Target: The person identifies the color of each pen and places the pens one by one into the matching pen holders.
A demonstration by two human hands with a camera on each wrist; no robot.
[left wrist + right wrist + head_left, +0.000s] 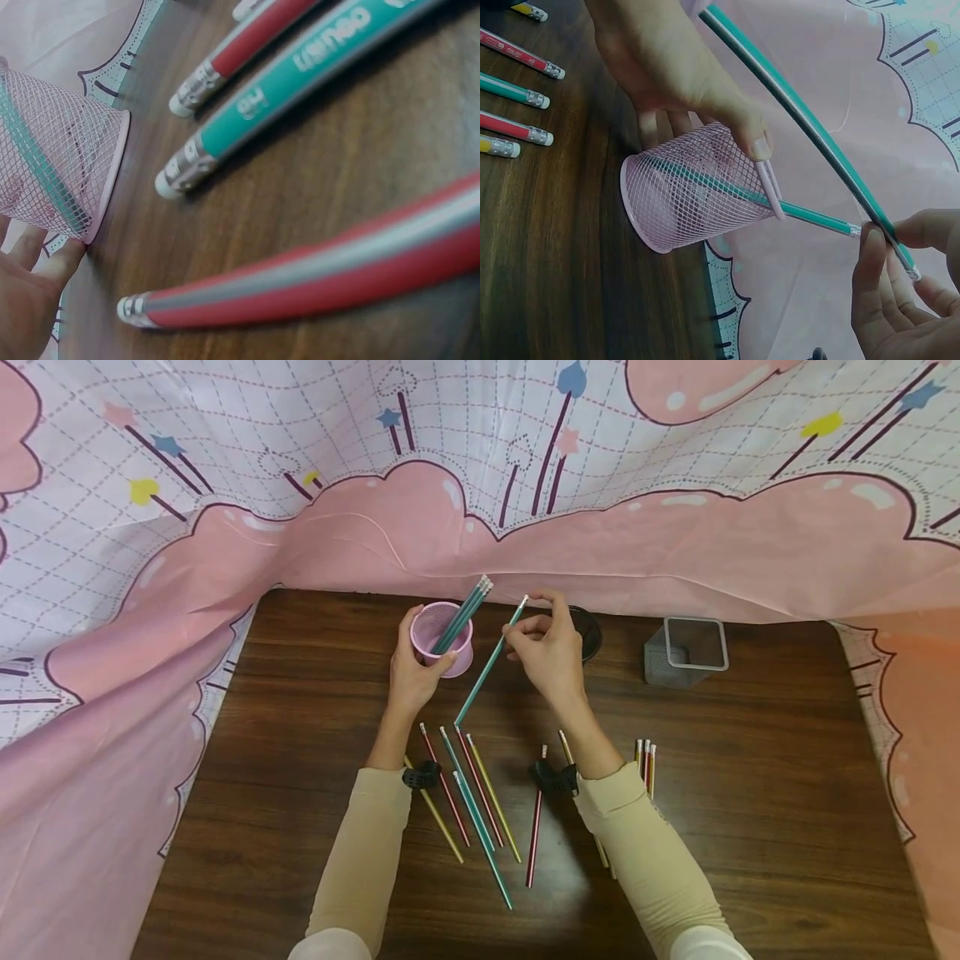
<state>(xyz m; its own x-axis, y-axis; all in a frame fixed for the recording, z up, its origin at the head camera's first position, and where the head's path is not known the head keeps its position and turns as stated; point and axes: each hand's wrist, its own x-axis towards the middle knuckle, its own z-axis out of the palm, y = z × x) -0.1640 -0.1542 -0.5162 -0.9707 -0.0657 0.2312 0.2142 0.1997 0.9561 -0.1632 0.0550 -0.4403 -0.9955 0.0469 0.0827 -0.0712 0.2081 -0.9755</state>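
My left hand (pixel 411 683) grips a pink mesh pencil cup (pixel 664 214), with the thumb at its rim. Several green pencils (pixel 467 610) stand slanted in the cup, white erasers up. Just right of the cup, my right hand (pixel 551 652) pinches another green pencil (pixel 486 677) close to its eraser end. That pencil slants down to the left, outside the cup in the head view. In the right wrist view, the fingertips (pixel 871 244) hold it near the eraser. The left wrist view shows the cup's mesh wall (pixel 60 150) with a green pencil inside.
Red, yellow and green pencils (pixel 480 810) lie spread on the wooden table (pixel 300 760) between the forearms. More pencils (pixel 647 758) lie beside the right forearm, partly hidden. A black round holder (pixel 591 635) is behind the right hand; a grey square mesh holder (pixel 663 664) stands farther right.
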